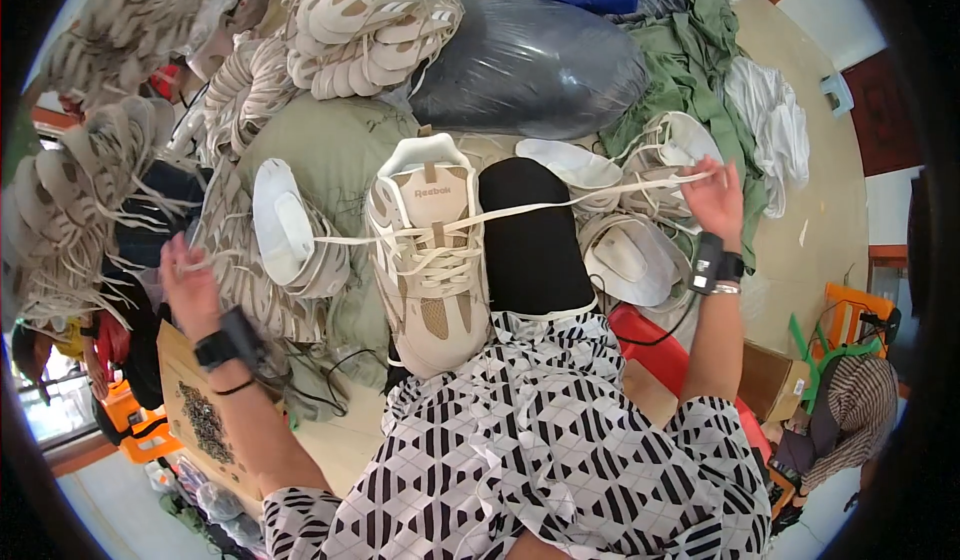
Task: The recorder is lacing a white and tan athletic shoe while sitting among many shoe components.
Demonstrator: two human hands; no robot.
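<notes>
The beige sneaker (428,260) is showing matt suede-like panels with mesh cloth at the toe, and its flat woven cloth laces (560,203) are looking soft and dull. Behind it, a dark plastic bag (530,60) is gleaming glossy and smooth, while the green cloth (690,70) is lying matt and creased.

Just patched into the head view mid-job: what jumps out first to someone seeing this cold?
A beige sneaker sits dead centre on the person's lap, its lace pulled taut out to both sides by the left hand and right hand. Heaps of shoe uppers crowd the top and left. A big dark plastic bag bulges behind the sneaker at the top centre.
</notes>
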